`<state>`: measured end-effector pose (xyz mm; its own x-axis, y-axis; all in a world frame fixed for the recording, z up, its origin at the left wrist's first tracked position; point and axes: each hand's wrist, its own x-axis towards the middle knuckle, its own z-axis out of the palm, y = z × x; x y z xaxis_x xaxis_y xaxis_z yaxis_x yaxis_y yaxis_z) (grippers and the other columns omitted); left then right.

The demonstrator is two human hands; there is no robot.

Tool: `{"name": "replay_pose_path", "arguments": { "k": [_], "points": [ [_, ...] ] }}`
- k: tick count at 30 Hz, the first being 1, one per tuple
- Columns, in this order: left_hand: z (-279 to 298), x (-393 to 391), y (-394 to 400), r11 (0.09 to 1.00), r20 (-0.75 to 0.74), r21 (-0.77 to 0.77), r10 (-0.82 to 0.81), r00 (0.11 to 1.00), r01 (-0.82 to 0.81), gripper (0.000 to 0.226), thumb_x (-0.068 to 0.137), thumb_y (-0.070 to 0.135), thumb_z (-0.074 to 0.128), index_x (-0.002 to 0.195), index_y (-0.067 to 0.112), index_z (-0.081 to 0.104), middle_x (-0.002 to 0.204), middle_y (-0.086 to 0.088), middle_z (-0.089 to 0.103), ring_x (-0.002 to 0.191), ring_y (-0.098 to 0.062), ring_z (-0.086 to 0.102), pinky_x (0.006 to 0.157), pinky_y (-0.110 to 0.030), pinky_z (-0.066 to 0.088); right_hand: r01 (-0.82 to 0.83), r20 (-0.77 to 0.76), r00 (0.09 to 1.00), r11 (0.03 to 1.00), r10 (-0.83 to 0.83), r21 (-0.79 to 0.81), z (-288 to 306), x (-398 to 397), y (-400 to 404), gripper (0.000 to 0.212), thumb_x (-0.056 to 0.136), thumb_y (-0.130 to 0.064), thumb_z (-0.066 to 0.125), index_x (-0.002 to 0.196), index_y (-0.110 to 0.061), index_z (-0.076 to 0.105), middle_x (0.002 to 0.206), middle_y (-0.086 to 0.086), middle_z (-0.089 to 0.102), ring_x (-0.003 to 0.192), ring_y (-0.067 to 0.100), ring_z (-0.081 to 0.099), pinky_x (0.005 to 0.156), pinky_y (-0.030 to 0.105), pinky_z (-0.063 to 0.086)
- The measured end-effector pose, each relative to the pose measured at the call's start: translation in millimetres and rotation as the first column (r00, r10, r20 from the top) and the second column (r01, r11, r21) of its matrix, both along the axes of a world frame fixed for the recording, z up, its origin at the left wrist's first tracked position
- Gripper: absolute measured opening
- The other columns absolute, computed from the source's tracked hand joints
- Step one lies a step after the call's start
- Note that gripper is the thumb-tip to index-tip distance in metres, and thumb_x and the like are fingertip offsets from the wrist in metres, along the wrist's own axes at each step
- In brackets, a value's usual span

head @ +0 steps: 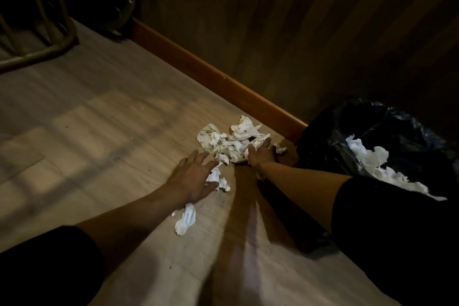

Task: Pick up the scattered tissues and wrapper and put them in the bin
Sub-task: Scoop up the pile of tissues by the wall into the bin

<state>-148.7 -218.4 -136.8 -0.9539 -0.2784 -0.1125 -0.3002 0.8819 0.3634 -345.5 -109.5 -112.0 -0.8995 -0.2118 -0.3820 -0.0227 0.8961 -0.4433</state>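
A heap of crumpled white tissues point(232, 139) lies on the wooden floor near the skirting board. My right hand point(259, 154) rests flat on the heap's near right edge, fingers spread. My left hand point(195, 175) is spread over a smaller clump of tissues point(219, 180), touching it without closing. Another twisted tissue point(186, 218) lies just under my left wrist. One small scrap point(281, 149) sits beside the bin. The bin point(330, 131), lined with a black bag, stands at the right and holds white tissues point(372, 161). I cannot pick out a wrapper.
A wooden skirting board point(218, 77) and a dark panelled wall run diagonally behind the heap. A metal chair frame point(49, 49) stands at the far left, with a dark round object point(119, 15) behind it. Bare floor point(87, 119) stretches to the left.
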Motion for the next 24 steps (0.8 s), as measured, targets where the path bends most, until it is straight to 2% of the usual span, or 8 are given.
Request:
{"name": "replay_pose_path", "arguments": {
  "k": [5, 7, 10, 13, 17, 19, 22, 24],
  "points": [
    [-20, 5, -12, 0.998, 0.027, -0.065, 0.012, 1.0, -0.01, 0.065, 0.09, 0.061, 0.045, 0.148, 0.034, 0.032, 0.161, -0.005, 0.021, 0.15, -0.036, 0.008, 0.115, -0.047, 0.021, 0.058, 0.002, 0.998, 0.994, -0.058, -0.095, -15, -9, -13, 0.079, 0.103, -0.048, 0.036, 0.156, -0.023, -0.017, 0.165, 0.014, -0.004, 0.15, 0.038, 0.012, 0.118, 0.042, 0.019],
    [-24, 12, -17, 0.996, 0.016, -0.087, 0.03, 0.999, -0.028, 0.065, 0.091, 0.063, 0.035, 0.147, 0.031, 0.037, 0.161, -0.006, 0.024, 0.15, -0.036, 0.011, 0.115, -0.047, 0.023, 0.082, -0.012, 0.996, 0.991, -0.083, -0.107, -21, -13, -17, 0.083, 0.1, -0.056, 0.037, 0.155, -0.028, -0.019, 0.165, 0.015, -0.005, 0.15, 0.04, 0.012, 0.12, 0.046, 0.02],
    [-25, 25, -25, 0.998, -0.11, -0.034, 0.047, 0.993, -0.051, 0.074, 0.086, 0.07, 0.022, 0.142, 0.027, 0.045, 0.158, -0.008, 0.03, 0.149, -0.034, 0.017, 0.114, -0.047, 0.028, 0.139, 0.021, 0.99, 0.98, -0.137, -0.142, -26, -21, -22, 0.085, 0.097, -0.064, 0.034, 0.155, -0.03, -0.018, 0.166, 0.015, 0.0, 0.151, 0.04, 0.01, 0.121, 0.048, 0.018],
    [-26, 39, -27, 0.997, -0.199, 0.01, -0.069, 0.978, 0.072, 0.076, 0.085, 0.079, 0.032, 0.147, 0.035, 0.033, 0.162, 0.003, 0.02, 0.152, -0.021, 0.011, 0.118, -0.043, 0.025, 0.141, 0.042, 0.99, 0.972, -0.135, -0.187, -26, -24, -25, 0.084, 0.096, -0.065, 0.032, 0.157, -0.027, -0.012, 0.165, 0.013, 0.008, 0.151, 0.038, 0.013, 0.119, 0.045, 0.019],
    [-31, 57, -28, 0.963, -0.096, -0.051, -0.268, 0.959, 0.264, 0.096, 0.072, 0.091, 0.037, 0.152, 0.042, 0.017, 0.164, 0.01, 0.009, 0.152, -0.015, 0.003, 0.121, -0.039, 0.014, 0.04, -0.038, 0.998, 0.993, -0.044, -0.111, -22, -24, -38, 0.086, 0.091, -0.073, 0.034, 0.158, -0.03, 0.001, 0.165, 0.015, 0.003, 0.151, 0.038, 0.009, 0.119, 0.051, 0.014],
    [-36, 62, -30, 0.962, -0.072, -0.065, -0.269, 0.96, 0.265, 0.094, 0.074, 0.089, 0.037, 0.152, 0.042, 0.017, 0.164, 0.008, 0.013, 0.152, -0.017, 0.006, 0.12, -0.039, 0.015, -0.073, -0.12, 0.99, 0.997, 0.07, -0.02, -23, -25, -46, 0.086, 0.087, -0.073, 0.042, 0.156, -0.028, 0.016, 0.159, 0.017, 0.015, 0.146, 0.04, 0.017, 0.117, 0.052, 0.021],
    [-39, 66, -38, 0.971, -0.122, -0.102, -0.226, 0.966, 0.215, 0.079, 0.084, 0.078, 0.04, 0.15, 0.034, 0.029, 0.157, 0.002, 0.031, 0.147, -0.019, 0.024, 0.115, -0.036, 0.025, -0.284, -0.215, 0.929, 0.953, 0.301, 0.108, -29, -19, -51, 0.065, 0.089, -0.054, 0.056, 0.141, -0.018, 0.045, 0.148, 0.018, 0.031, 0.138, 0.037, 0.03, 0.109, 0.046, 0.035],
    [-36, 67, -45, 0.983, -0.156, -0.098, -0.168, 0.973, 0.154, 0.075, 0.088, 0.069, 0.045, 0.149, 0.028, 0.032, 0.152, 0.001, 0.037, 0.141, -0.019, 0.033, 0.11, -0.033, 0.031, -0.375, -0.263, 0.878, 0.916, 0.4, 0.139, -32, -12, -52, 0.053, 0.091, -0.042, 0.059, 0.135, -0.015, 0.051, 0.144, 0.019, 0.038, 0.135, 0.036, 0.034, 0.106, 0.043, 0.038]
  ]
}}
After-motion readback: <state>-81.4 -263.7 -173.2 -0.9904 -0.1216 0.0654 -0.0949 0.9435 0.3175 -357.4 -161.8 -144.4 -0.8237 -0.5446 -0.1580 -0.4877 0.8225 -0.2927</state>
